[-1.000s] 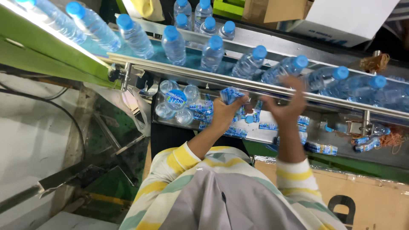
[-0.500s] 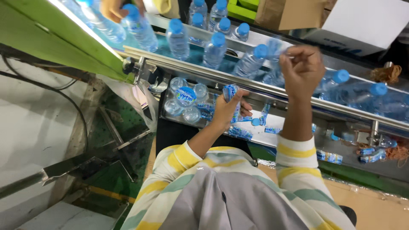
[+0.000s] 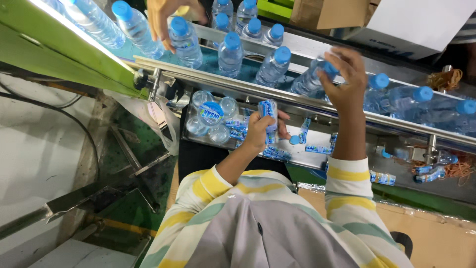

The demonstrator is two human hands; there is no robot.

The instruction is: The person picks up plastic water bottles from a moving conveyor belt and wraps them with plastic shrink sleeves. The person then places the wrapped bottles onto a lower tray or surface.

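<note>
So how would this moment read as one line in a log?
left hand: holds label sleeve | right hand: on blue cap of bottle | conveyor rail: bottles lined up

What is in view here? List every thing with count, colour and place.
water bottles: about a dozen, clear with blue caps, on the conveyor
guide rail: one, silver, along the conveyor's near edge
bottle pack: one, clear, below the rail
loose labels: several, blue and white, on the metal shelf
cardboard box: one, brown, top
another person's hand: one, on a bottle, top left
left hand: grip on a stack of labels
right hand: on a bottle's cap
</note>
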